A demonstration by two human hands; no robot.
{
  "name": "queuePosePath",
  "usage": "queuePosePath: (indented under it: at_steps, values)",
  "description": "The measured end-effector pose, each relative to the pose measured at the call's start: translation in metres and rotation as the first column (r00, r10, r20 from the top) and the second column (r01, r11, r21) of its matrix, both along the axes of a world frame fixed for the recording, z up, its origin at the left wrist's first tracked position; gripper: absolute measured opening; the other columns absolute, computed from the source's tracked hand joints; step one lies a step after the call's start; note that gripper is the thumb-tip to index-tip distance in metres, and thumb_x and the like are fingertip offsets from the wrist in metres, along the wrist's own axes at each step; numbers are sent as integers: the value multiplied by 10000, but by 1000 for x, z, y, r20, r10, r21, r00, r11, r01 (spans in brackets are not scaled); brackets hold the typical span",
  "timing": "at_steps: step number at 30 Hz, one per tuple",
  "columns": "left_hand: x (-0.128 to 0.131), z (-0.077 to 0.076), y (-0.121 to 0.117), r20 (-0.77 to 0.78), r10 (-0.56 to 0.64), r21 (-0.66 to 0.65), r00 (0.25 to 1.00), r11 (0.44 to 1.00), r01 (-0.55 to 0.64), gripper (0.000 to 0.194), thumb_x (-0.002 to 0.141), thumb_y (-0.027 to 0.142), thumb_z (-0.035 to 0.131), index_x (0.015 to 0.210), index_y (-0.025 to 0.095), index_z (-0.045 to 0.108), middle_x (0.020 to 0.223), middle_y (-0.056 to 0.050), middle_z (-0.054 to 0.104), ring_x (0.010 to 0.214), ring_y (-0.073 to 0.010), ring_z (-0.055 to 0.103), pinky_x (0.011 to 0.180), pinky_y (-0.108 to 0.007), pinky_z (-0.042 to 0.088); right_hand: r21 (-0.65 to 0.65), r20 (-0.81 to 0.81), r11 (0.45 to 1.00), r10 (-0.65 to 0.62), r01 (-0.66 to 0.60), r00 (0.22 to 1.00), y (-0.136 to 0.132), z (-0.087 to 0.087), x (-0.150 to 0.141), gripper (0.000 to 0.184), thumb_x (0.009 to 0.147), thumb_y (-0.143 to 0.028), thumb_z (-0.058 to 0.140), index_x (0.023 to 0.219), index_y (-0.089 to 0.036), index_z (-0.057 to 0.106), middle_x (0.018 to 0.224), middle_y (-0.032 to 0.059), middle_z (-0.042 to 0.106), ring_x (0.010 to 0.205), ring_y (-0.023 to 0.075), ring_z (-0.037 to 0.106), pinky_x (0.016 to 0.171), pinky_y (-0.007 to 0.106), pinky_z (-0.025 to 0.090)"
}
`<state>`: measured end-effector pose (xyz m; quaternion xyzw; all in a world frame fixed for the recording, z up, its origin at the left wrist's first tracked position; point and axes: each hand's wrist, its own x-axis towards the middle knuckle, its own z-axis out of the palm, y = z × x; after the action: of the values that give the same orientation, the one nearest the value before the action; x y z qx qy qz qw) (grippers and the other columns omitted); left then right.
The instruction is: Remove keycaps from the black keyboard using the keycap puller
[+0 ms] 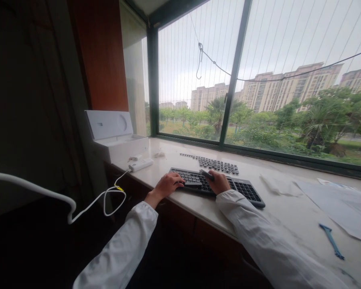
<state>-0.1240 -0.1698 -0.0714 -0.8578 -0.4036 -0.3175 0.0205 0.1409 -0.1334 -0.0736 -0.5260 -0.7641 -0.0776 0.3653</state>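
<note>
**Dark keyboard under both hands on the pale window counter**

Black keys fill the keyboard (216, 185), which lies on the stone-look counter (289, 212) with its long axis running from the near left toward the far right, roughly along the counter's front edge. The left hand (167, 185) rests on its left end, fingers curled down onto the keys and holding nothing. The right hand (219, 182) sits over the middle, fingers closed around a small dark tool (207, 174) that points left across the board. Just beyond, toward the window, loose keycaps (217, 163) lie in rows. A white box (117, 138) stands open at left; a blue keycap puller (331, 240) lies well apart at right, beside papers (339, 204).
</note>
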Motion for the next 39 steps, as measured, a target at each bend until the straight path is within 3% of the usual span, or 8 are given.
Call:
queuePosePath:
  at_steps: [12,21,28,39]
  values:
    - [9,7,1,-136,52,0,989,999,-52,106,844,213,570,911,209,654,921,-19,627,898,-163,564,839,-305,405,18,57,1000,10,-11,998,-1,-3,-3,146,778,-307,508,751,-215,618,600,17,614,568,162,570,540,240,296]
    - [11,10,-5,-138,44,-16,989,999,-47,128,862,234,546,953,224,636,970,-18,612,947,-165,549,850,-301,399,5,-17,1000,-3,3,1000,-1,-2,-4,130,760,-315,527,751,-219,615,614,15,617,584,167,571,541,241,304]
    - [33,7,-9,-124,76,1,989,997,-77,234,844,383,564,1019,251,646,1011,-15,617,1004,-184,537,876,-317,377,-1,-48,998,-66,66,997,-1,1,-3,127,764,-324,541,765,-223,618,619,14,618,581,167,563,535,245,298]
    - [38,-2,0,-108,72,21,992,997,-70,142,844,289,579,953,247,659,957,-9,630,957,-166,559,883,-313,386,-23,-1,992,-125,125,992,-6,3,-5,137,774,-328,537,745,-230,628,605,16,610,556,158,547,513,250,253]
